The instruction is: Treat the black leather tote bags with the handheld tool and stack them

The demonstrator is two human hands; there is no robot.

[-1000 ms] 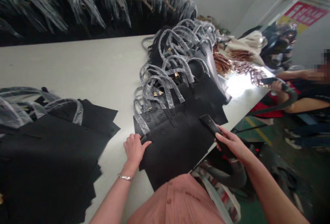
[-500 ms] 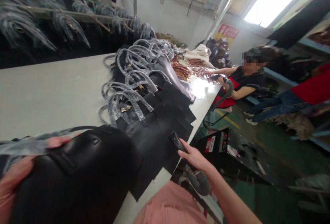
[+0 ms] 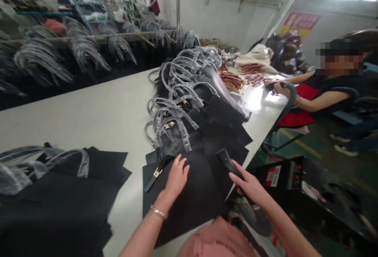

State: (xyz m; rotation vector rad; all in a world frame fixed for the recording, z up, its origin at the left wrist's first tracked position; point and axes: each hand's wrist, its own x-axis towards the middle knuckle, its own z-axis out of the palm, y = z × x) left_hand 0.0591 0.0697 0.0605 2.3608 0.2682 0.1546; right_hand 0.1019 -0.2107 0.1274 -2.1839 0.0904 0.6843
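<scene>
My left hand [image 3: 177,176] rests on the top black leather bag [image 3: 189,200], its fingers stretched toward the wrapped handles. Beside that hand a black strap [image 3: 155,176] with a gold buckle lies across the bag. My right hand [image 3: 247,182] is wrapped around a black hose nozzle [image 3: 226,160], a flat-tipped tool with a grey hose trailing below. Its tip is over the right part of the bags. Clear plastic film covers the handles [image 3: 173,121] of the overlapping bags ahead.
More black bags [image 3: 59,205] are piled at the table's left, on the pale tabletop [image 3: 118,103]. Brown straps [image 3: 232,81] lie at the far end. A co-worker [image 3: 321,99] at right holds a similar hose. A black machine box [image 3: 283,178] stands beside the table.
The black bag that was in my left hand now lies on the left pile, and that hand has moved right onto another bag. My right hand still holds the nozzle. The view has turned left.
</scene>
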